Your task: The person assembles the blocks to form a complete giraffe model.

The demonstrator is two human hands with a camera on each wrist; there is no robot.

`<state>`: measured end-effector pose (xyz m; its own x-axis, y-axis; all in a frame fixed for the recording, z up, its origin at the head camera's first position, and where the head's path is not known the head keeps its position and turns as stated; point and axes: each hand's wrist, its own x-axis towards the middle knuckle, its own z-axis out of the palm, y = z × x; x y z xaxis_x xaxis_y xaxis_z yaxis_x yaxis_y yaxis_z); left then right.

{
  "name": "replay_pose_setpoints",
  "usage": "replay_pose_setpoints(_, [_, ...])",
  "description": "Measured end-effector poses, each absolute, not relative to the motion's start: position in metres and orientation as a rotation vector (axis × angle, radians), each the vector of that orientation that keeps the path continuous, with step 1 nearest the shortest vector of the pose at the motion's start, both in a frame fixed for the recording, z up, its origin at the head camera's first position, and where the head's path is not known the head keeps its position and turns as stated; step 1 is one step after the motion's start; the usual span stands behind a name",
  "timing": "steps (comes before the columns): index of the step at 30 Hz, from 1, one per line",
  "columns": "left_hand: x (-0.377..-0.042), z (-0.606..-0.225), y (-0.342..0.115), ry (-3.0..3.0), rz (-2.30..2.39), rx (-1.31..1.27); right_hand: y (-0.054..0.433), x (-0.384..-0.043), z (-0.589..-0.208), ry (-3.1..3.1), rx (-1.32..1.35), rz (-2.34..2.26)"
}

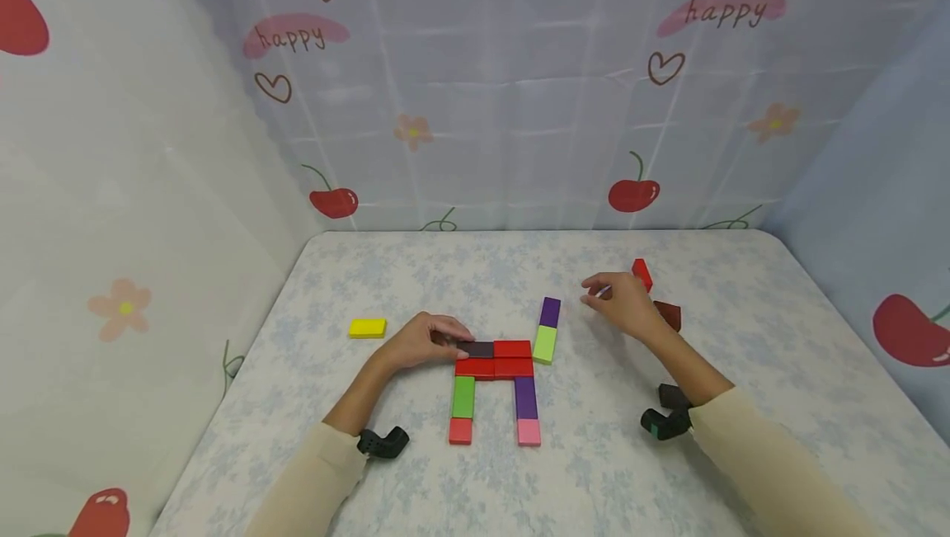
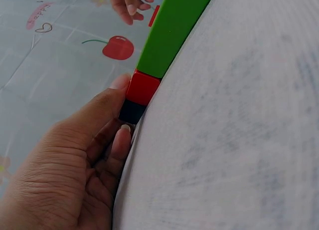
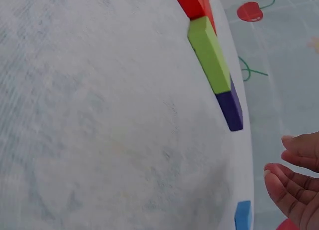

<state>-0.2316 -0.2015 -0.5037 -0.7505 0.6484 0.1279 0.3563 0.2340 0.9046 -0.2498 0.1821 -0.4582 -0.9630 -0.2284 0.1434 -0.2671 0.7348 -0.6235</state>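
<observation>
Flat coloured blocks lie joined in a figure on the table. My left hand [image 1: 425, 341] pinches a black block [image 1: 478, 350] at its upper left corner, fingertips on the far side and thumb on the near side. Red blocks [image 1: 512, 349] adjoin it to the right and below. Two legs run down from these: a green block [image 1: 463, 397] ending in red, and a purple block [image 1: 525, 397] ending in pink. My right hand [image 1: 625, 303] hovers with loosely bent, parted fingers. Under it a light blue block [image 3: 243, 215] stands on the table, mostly hidden in the head view.
A lime block [image 1: 545, 345] and a purple block [image 1: 550, 312] slant up from the figure's right corner. One yellow block [image 1: 368, 328] lies to the left. Beyond the right hand are a red block [image 1: 642, 274] and a brown block [image 1: 670, 316]; a dark block [image 1: 671, 395] sits by the right wrist.
</observation>
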Motion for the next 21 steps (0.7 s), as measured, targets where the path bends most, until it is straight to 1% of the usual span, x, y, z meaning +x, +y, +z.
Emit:
replay_pose_setpoints(6, [-0.231, -0.504, -0.202, 2.247, 1.504, 0.965, 0.222, -0.250, -0.444, -2.790, 0.413, 0.963])
replay_pose_setpoints(11, [-0.231, -0.503, -0.200, 2.251, 1.492, 0.964, 0.248, -0.260, -0.438, -2.871, 0.287, 0.813])
replay_pose_setpoints(15, [-0.231, -0.501, -0.200, 2.259, 1.488, 0.979, 0.260, -0.273, -0.436, -2.979, 0.221, 0.708])
replay_pose_setpoints(21, [-0.232, -0.504, -0.202, 2.250, 1.488, 0.982, 0.267, -0.291, -0.442, -3.054, 0.247, 0.657])
